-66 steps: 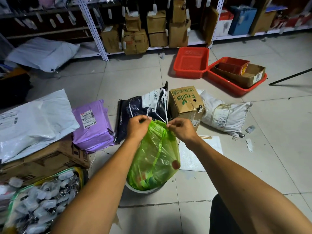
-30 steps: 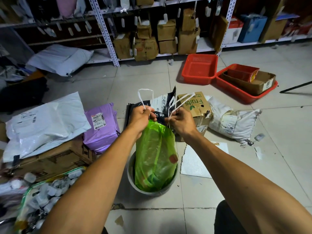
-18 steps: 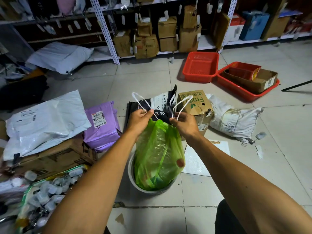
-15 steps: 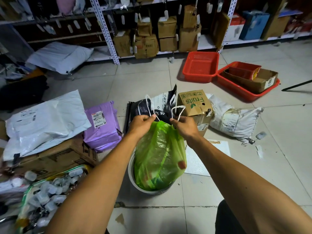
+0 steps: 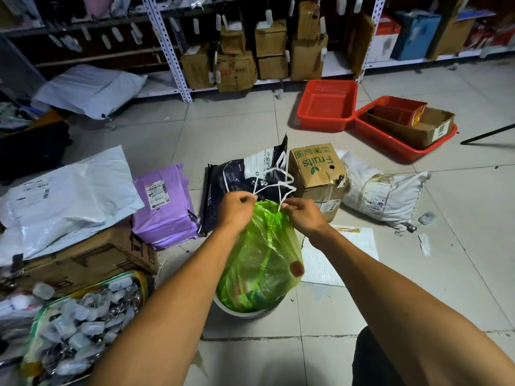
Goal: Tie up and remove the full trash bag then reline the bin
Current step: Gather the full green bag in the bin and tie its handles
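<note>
Strings (image 5: 274, 183) now crossed; green bag (image 5: 262, 254) of trash in bin (image 5: 245, 313).

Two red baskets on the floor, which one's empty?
The left basket, nearer the shelving: only its bare mesh bottom shows. The right basket holds a cardboard box and a smaller red tray.
</note>
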